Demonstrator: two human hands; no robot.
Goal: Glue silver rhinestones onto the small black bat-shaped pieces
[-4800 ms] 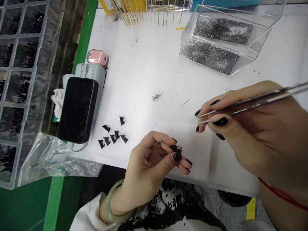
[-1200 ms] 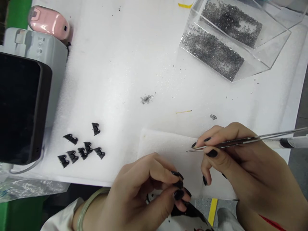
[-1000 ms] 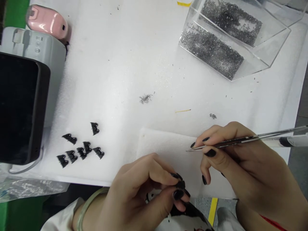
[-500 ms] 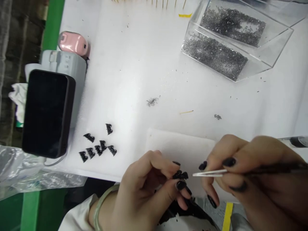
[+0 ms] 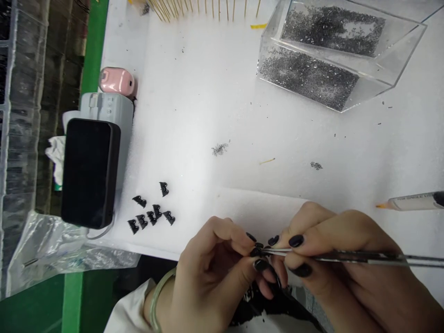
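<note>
My left hand (image 5: 215,273) pinches a small black claw clip (image 5: 255,251) between thumb and forefinger; fingertips hide most of it. In my right hand (image 5: 333,249) is a pair of metal tweezers (image 5: 360,257), its tips meeting the clip. Whether the tips hold a tiny part there is too small to tell. Several similar black clips (image 5: 151,217) lie on the white mat to the left. Beyond my hands are a small pile of tiny dark rings or links (image 5: 219,149) and a second, smaller pile (image 5: 316,165).
A clear acrylic box (image 5: 378,85) with dark tiny pieces stands at the back right. On the left are a black phone-like device (image 5: 88,173), a grey device (image 5: 107,108) and a pink case (image 5: 117,82). An orange-tipped tube (image 5: 412,202) lies right; thin sticks (image 5: 208,8) line the back.
My right hand has moved left, bringing the tweezer tips from a gap beside the clip onto it. The orange-tipped tube has come into fuller view. The camera view has shifted slightly.
</note>
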